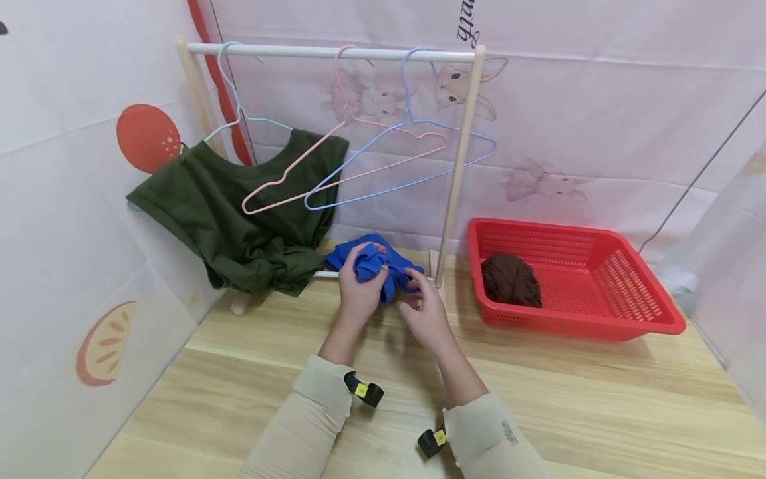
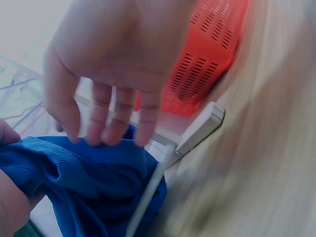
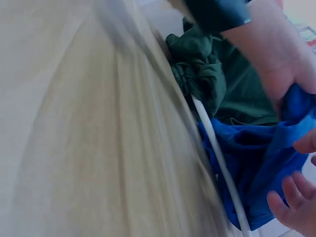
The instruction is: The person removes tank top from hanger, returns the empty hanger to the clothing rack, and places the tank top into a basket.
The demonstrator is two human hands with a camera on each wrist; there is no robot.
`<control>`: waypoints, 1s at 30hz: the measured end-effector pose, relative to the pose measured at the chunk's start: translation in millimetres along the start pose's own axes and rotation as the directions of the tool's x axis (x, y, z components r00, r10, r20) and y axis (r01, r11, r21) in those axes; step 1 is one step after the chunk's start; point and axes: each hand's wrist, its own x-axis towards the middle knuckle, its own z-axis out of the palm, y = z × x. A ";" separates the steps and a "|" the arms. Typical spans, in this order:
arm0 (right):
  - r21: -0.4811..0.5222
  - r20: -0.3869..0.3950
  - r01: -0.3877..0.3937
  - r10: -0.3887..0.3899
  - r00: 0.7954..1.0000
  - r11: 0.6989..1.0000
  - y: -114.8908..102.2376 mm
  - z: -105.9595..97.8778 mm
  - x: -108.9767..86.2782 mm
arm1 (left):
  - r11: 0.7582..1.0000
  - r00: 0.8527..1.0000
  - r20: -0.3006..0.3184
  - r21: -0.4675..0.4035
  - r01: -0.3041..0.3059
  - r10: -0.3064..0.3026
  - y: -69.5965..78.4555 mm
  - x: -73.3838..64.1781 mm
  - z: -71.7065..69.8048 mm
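My left hand [image 1: 361,283] grips a bunched blue garment [image 1: 391,256] behind the lower bar of the clothes rack. A ribbed edge of the garment [image 2: 42,153] shows in the left wrist view. Beside it, my right hand [image 1: 425,309] has its fingers spread and loosely bent, fingertips close to the cloth's right side. Above hang a pink hanger [image 1: 344,126] and a blue hanger [image 1: 408,122], both bare. A dark green shirt [image 1: 239,193] hangs on a mint hanger [image 1: 239,110] at the left, its lower part heaped near the table.
A red basket [image 1: 574,326] stands right of the rack, with a crumpled dark brown cloth [image 1: 510,281] inside. The rack's slanted wooden post [image 1: 461,159] rises between basket and hands. Printed fabric walls [image 1: 598,120] enclose the wooden table [image 1: 269,339].
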 end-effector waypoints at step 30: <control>-0.358 0.086 0.163 -0.142 0.986 0.919 9.1 2.5 51.7 | 0.918 0.980 0.034 -0.345 0.195 -0.195 3.2 10.0 -15.5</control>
